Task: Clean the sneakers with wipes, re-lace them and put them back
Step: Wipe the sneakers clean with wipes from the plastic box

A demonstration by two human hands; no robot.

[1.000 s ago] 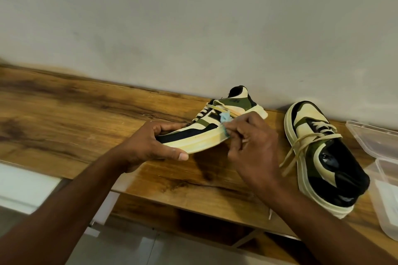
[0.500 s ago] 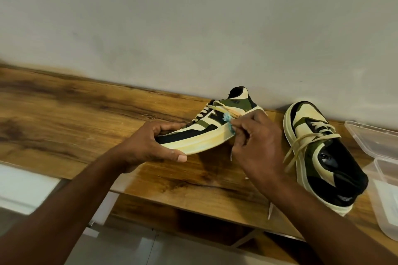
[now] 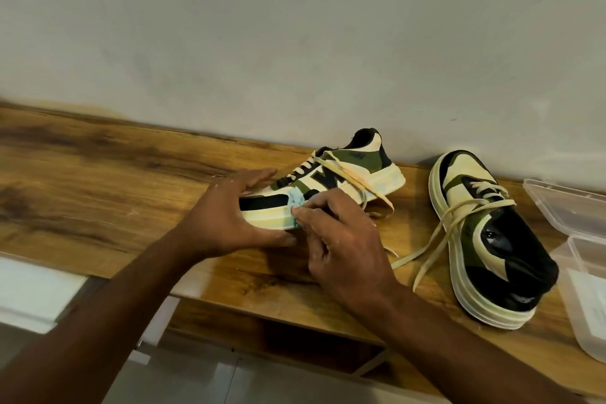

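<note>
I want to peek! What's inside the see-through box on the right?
The clear plastic box stands open on the wooden shelf. A flat white thing lies inside; the picture's edge cuts off the rest, so I cannot tell what it is.

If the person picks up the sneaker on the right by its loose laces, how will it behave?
The right sneaker lies on the wooden shelf, untouched. Its laces are untied and trail limply, so they would probably slide through the eyelets before lifting it. The thick sole suggests some weight, so it would likely hang tilted and swing. Pushed, the flat sole should slide, not roll.
</note>
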